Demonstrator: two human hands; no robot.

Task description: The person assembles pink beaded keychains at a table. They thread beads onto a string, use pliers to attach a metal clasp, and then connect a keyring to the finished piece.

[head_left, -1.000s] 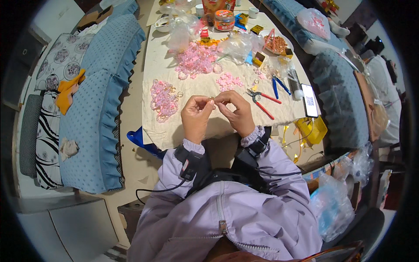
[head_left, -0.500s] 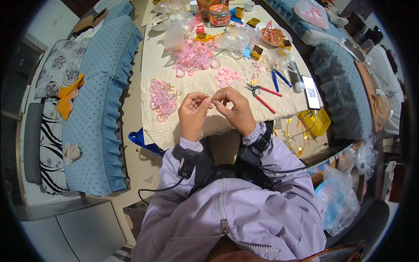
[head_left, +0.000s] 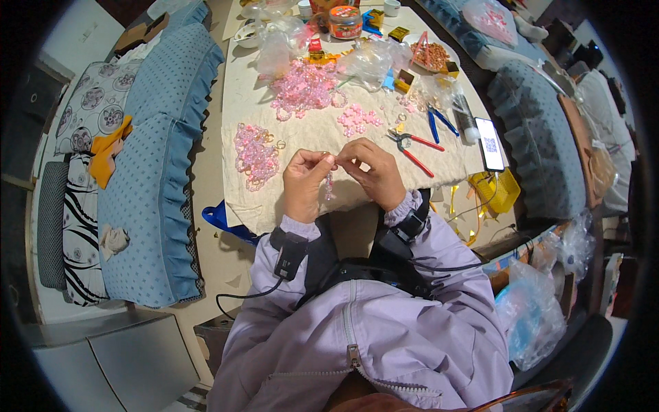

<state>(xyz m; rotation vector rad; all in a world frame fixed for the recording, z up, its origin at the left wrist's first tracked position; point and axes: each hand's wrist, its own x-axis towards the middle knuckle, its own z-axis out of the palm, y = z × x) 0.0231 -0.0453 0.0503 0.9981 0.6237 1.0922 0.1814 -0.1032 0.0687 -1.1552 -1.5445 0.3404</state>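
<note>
A short strand of pink beads (head_left: 329, 188) hangs over the cloth from between my fingertips. My left hand (head_left: 304, 182) pinches its top end with thumb and forefinger. The thumb and forefinger of my right hand (head_left: 377, 177) close on the same end, touching the left fingertips; the exact spot they grip is too small to make out. Left of my hands lies a heap of pink beaded strands (head_left: 257, 158). Loose pink beads (head_left: 358, 121) are spread farther out, beside a larger pink bead pile (head_left: 302, 89). Red-handled pliers (head_left: 416, 152) rest to the right.
Blue-handled pliers (head_left: 442, 125) and a lit phone (head_left: 489, 145) lie at the right edge. Plastic bags (head_left: 374, 63), a jar (head_left: 345, 23) and a plate of nuts (head_left: 434, 56) crowd the far end. A yellow basket (head_left: 504, 192) sits low on the right.
The beaded strand now hangs in plain sight below my fingertips, where before it hardly showed. My left fingers have curled in more; both hands stay at nearly the same place.
</note>
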